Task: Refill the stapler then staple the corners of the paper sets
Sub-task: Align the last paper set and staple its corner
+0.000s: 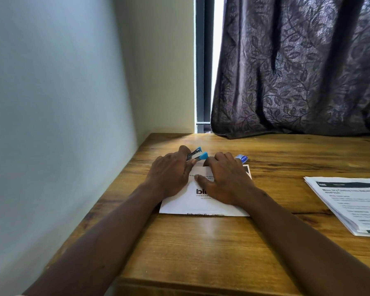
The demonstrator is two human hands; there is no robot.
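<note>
Along the left side runs a pale wall [51,103], and a dark leaf-patterned curtain [297,71] fills the upper right, with one bright strip of window [204,60] between them. Below them is a wooden desk [201,253], its near and right edges cut off from sight.

I count two lots of paper. One stack of printed sheets [355,206] lies at the right, running out of view, so its sheets cannot be counted. One paper set [186,206] lies in the middle of the desk, well apart from the stack. Most of its print is covered by the hands, and only a few bold letters show.

Two bare forearms reach in, and the hands sit close together on that set. The left hand [169,174] grips the one stapler [198,155], blue and metal, with its fingers curled around it. The stapler is at the far edge of the paper set, and its nose points toward the other hand. Whether the paper sits in its mouth is hidden. The right hand [224,180] presses on the sheet with its thumb stretched flat and its fingers bent. The fingertips are out of sight, so I cannot tell if they pinch the edge.

One small blue-and-white box [241,158] peeks out just behind the right hand, half hidden, and its label is too small to read.
</note>
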